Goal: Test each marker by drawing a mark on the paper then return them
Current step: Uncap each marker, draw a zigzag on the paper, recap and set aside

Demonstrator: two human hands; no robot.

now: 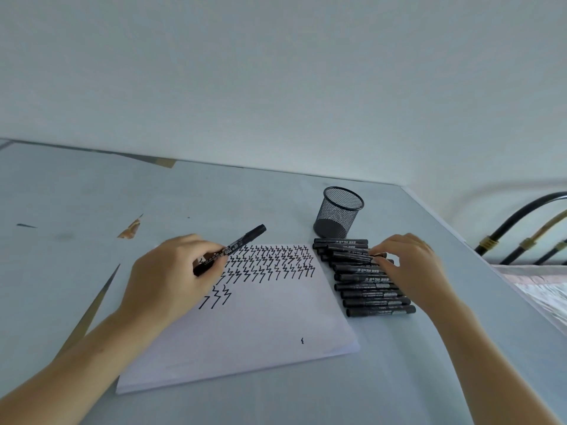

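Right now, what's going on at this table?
A person is testing black markers on a sheet of paper. The left hand grips one capped marker over the rows of zigzag marks that already fill the top of the sheet. The right hand pinches a marker in the row of markers lying beside the paper's right edge. A mesh pen cup stands behind that row; nothing shows inside it.

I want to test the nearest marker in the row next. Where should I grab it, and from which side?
Pinch the nearest marker around mid-barrel, coming from above. It lies flat on the table, crosswise, at the row's open near edge, so a thumb fits on that free side; its far side looks tight against the next marker.
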